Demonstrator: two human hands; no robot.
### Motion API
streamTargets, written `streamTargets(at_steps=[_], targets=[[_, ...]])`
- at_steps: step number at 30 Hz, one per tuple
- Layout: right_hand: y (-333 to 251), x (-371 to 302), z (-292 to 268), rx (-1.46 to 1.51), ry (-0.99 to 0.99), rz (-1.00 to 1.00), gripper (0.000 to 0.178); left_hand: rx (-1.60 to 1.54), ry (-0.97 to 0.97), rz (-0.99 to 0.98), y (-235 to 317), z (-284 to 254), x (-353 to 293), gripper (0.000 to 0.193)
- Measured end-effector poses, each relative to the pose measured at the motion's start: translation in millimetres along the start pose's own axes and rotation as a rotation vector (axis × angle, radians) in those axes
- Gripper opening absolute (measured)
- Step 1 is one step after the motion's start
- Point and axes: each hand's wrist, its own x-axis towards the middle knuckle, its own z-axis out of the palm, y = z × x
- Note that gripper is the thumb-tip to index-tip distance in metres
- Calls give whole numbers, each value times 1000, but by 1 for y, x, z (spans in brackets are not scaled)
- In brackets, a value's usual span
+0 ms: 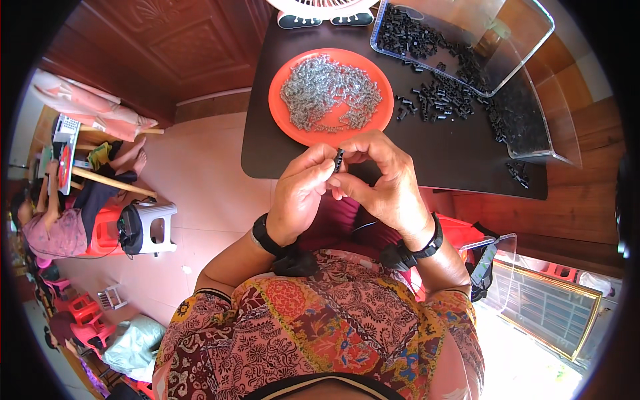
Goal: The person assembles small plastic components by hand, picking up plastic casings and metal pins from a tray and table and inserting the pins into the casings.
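Note:
Just beyond my lap, both hands meet around a small dark cylindrical part (339,160), which stands roughly upright between the fingertips. My left hand (300,190) pinches it between thumb and forefinger. The forefinger and thumb of my right hand (387,180) close in from the other side and touch its top and lower end; whether a spring is in these fingers is hidden. Beyond the hands, at the near edge of the dark table (267,143), sits an orange-red plate (279,107) heaped with small silver metal springs (320,93).
Several similar black parts (443,100) lie scattered right of the plate. More fill a clear plastic bin (493,90) lying at the far right. A white fan (327,8) stands at the back. Left, another person (60,227) sits near a grey-and-white stool (157,227).

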Motion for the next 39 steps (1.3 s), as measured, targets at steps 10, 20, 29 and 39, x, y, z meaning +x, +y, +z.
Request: streamTargets(at_steps=[10,20,29,39], targets=[[-2,1,-1,-205,-21,-80,32,68,-21,21,-4,-4,-1,21],[1,2,-4,-398,-35,-164,30,160,57,50,-11,1,3,20],[0,-3,5,-457,7,-327,34,12,77,75,-11,0,-6,26],[-47,45,-123,-929,553,-366,23,21,85,164,9,-9,-2,20]])
